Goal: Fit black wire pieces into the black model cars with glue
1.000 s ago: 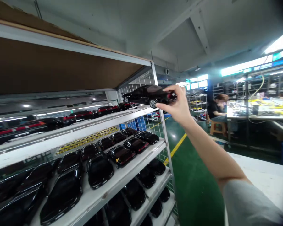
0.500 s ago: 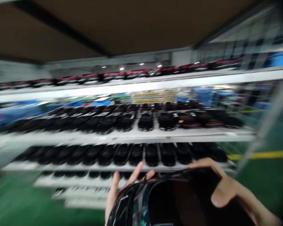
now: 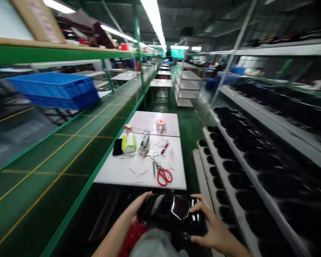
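A glossy black bag, with bright reflections and small metal fittings, is held low in front of me. My left hand is wrapped round its left end. At the other end my right hand grips it, fingers on top and thumb along the near side. Beyond the bag, on a white table, lie red-handled scissors, a pair of tweezers or a thin pointed tool, a red pen-like tool and loose dark threads.
On the left runs a green conveyor with yellow lines; a blue crate stands beyond it. Rack shelves with rows of black items line the right. A pink roll and a green-white packet are on the table. A red stool is below me.
My view has swung from the rack to the table and conveyor, leaving the rack on the right. Both hands still hold the black bag, now farther from the camera.
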